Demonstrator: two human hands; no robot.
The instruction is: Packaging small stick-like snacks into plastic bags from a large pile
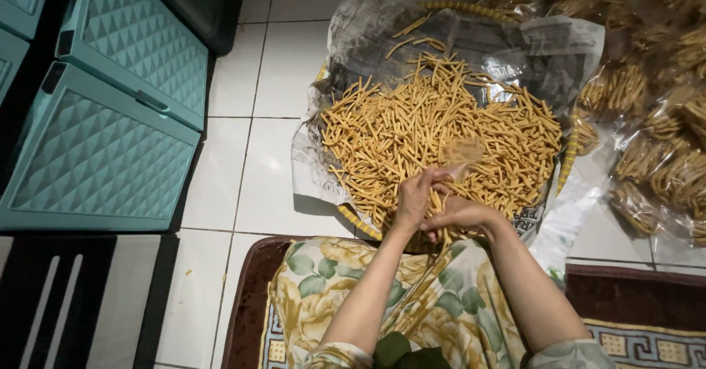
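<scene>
A small clear plastic bag (pixel 462 153) is held up between the left hand (pixel 414 196) and the right hand (pixel 460 213), just above the heap of yellow snack sticks (pixel 434 130); it is thin, see-through and partly filled with the same sticks. To the right, many filled clear bags (pixel 654 133) are piled on the floor, each a small glossy packet packed with yellow-brown sticks; more of them are seen along the top edge. A flat, empty-looking clear plastic sheet or bag (pixel 570 211) lies just beside the tray's right rim. No labels, signs or screens are seen.
</scene>
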